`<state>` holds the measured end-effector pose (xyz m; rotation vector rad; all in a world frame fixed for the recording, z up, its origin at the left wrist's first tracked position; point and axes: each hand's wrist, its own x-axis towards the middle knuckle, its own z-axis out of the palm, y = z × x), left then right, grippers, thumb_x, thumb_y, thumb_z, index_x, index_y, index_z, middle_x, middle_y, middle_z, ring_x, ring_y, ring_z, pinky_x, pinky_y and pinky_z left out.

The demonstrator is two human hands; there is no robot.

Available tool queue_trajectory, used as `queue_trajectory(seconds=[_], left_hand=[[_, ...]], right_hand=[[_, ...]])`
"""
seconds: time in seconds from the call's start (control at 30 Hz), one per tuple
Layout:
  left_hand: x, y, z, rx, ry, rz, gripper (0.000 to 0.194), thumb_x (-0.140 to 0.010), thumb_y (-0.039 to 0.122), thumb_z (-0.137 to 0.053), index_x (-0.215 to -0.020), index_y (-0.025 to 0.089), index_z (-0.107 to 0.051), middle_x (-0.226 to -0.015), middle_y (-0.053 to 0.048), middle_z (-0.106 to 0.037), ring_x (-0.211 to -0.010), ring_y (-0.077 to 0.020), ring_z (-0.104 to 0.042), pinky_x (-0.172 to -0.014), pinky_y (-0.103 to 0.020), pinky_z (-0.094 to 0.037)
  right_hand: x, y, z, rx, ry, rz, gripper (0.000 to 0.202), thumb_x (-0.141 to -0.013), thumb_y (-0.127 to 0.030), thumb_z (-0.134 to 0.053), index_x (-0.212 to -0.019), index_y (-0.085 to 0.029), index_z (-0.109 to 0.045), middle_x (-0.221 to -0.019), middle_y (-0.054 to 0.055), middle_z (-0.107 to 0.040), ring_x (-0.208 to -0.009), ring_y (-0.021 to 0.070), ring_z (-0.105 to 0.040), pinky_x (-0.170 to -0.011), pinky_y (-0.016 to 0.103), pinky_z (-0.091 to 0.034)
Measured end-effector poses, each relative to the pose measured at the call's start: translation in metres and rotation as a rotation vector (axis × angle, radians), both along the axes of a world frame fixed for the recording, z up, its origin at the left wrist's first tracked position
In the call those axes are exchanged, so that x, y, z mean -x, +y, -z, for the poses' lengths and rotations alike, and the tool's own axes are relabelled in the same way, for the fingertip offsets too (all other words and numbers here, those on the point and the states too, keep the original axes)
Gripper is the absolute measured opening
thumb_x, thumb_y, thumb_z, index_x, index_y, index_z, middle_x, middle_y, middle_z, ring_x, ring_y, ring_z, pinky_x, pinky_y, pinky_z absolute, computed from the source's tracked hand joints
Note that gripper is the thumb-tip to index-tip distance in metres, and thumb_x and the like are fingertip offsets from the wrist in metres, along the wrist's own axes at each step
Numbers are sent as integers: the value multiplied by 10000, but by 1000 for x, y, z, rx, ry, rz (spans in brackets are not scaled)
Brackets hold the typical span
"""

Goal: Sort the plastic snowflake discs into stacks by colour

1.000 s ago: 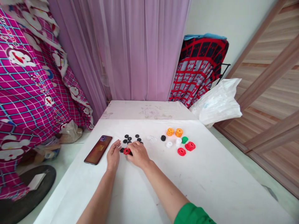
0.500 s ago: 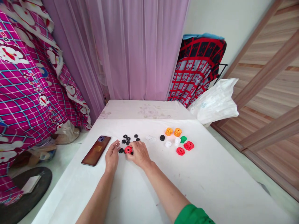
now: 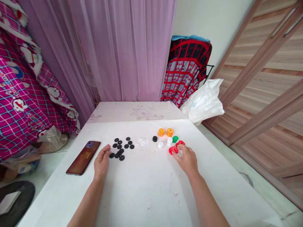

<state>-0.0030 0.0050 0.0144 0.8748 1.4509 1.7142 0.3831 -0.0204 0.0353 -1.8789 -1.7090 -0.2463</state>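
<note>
On the white table [image 3: 142, 189], my right hand [image 3: 187, 158] has its thumb and fingers round a red flower-shaped piece [image 3: 173, 150] at the right. Another red piece [image 3: 180, 143] lies partly under its fingertips. My left hand [image 3: 102, 161] rests on its edge with fingers loosely extended, holding nothing, just left of the scattered black pieces [image 3: 119, 152]. White pieces [image 3: 143, 141] lie in the middle. Near the right hand are a black stack [image 3: 154, 138], white stacks [image 3: 160, 145], a green piece [image 3: 175, 139] and two orange stacks [image 3: 161, 132].
A brown phone [image 3: 83, 158] lies left of my left hand. A white plastic bag [image 3: 203, 101] sits at the table's back right corner. Purple curtains [image 3: 127, 50] hang behind the table, and a wooden wardrobe [image 3: 265, 94] stands at the right.
My right hand has moved right, from the black pieces to the red ones, and the red piece it held has left the black pieces. The camera view has turned right.
</note>
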Motion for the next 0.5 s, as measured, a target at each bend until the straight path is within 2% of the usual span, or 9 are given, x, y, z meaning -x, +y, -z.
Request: queue_trajectory(seconds=[0.33,0.5], left_hand=[[-2,-1,-3,36,33,-28,270,-760,348,-594,-958,174,-651,-1228,-103,-634,-1113,-241,-616,-1031,-454,-454],[-2,-2,-6,35,58,-26,258,-766,339,-599,-960,179,-656,-1222,-98,-641,-1113,-243,-618,-1032,-452,-454]], right_hand=[[7,4,3,87,-76,18,239,-756,-311,-605,-974,-215,-584,-906,37,-679,-846,213,-580,-739,320,-374],[4,3,2,60,-88,7,227,-780,-314,-589,-980,-208,-612,-943,62,-667,-876,227,-567,-747,329,-379]])
